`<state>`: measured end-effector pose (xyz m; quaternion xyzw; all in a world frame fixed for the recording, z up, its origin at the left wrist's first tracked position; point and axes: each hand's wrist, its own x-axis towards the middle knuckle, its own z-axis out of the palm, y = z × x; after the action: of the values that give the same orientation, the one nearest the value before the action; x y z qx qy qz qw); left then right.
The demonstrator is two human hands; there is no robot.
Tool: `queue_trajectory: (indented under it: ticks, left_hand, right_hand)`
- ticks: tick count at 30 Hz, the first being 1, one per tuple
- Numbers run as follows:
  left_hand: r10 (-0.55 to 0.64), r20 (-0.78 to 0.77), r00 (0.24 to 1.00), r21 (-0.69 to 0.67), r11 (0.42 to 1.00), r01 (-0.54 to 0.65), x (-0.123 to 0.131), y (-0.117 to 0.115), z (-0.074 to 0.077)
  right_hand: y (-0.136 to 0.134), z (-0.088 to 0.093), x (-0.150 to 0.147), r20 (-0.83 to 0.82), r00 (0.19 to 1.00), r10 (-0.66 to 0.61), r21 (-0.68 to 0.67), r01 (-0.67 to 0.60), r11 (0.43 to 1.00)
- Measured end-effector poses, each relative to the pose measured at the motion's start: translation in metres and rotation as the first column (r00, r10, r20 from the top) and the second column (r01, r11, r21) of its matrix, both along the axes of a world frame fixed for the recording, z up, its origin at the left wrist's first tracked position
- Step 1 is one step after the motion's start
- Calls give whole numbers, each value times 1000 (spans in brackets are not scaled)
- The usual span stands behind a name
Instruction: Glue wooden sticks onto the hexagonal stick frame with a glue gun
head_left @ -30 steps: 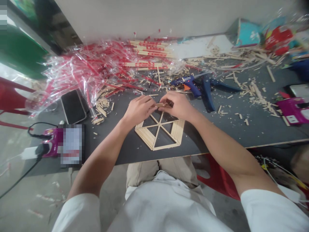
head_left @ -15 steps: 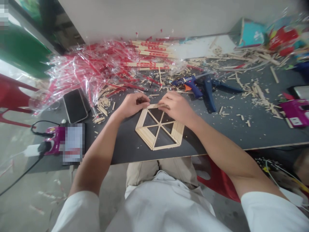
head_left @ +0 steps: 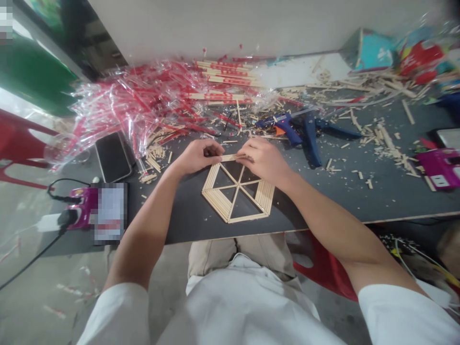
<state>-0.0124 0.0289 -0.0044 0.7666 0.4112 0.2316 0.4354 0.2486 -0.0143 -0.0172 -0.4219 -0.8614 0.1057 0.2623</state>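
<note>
A hexagonal frame of pale wooden sticks (head_left: 224, 207) lies flat on the dark table near its front edge, with spokes meeting at its centre. Rows of sticks fill parts of its left and right sections. At the far side, my left hand (head_left: 199, 155) is closed, thumb and fingers pinching the left end of a wooden stick (head_left: 229, 157) along the top edge. My right hand (head_left: 264, 157) pinches the other end of that stick, its fingertips partly hidden behind the hand. Whether the stick touches the frame I cannot tell.
Behind my hands lie a blue glue gun (head_left: 285, 128) and a dark blue cutter tool (head_left: 312, 139). Wrapped chopsticks and plastic sleeves (head_left: 143, 96) heap at the back left. A phone (head_left: 113, 157) and a purple power strip (head_left: 84, 206) sit left. Stick scraps (head_left: 386, 139) are scattered right.
Hardly anything differs. Both hands stay at the far edge of the hexagonal frame, still holding the stick; the view has shifted very slightly.
</note>
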Motion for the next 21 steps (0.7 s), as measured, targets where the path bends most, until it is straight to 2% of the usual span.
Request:
queue_trajectory:
  ticks: [3,8,13,16,18,21]
  left_hand:
    - [-17,-36,999,4,1000,17,-2,-1,3]
    - [-31,-60,998,83,996,36,-3,0,2]
    - [63,-32,997,147,987,-58,4,-4,-2]
    - [101,-102,990,306,950,-66,14,-13,-1]
    - [96,-185,978,427,904,-8,21,-20,0]
    - [100,-298,949,557,826,87,29,-28,0]
  right_hand:
    - [0,0,1,-11,1000,3,-4,-3,1000]
    - [1,-1,1,-29,1000,6,7,-6,1000]
    - [1,-1,1,-25,1000,7,18,-6,1000]
    - [1,0,3,-60,998,13,23,-11,1000]
    - [3,2,6,-116,993,-12,15,14,1000]
    - [9,3,13,-201,972,-123,-1,126,992]
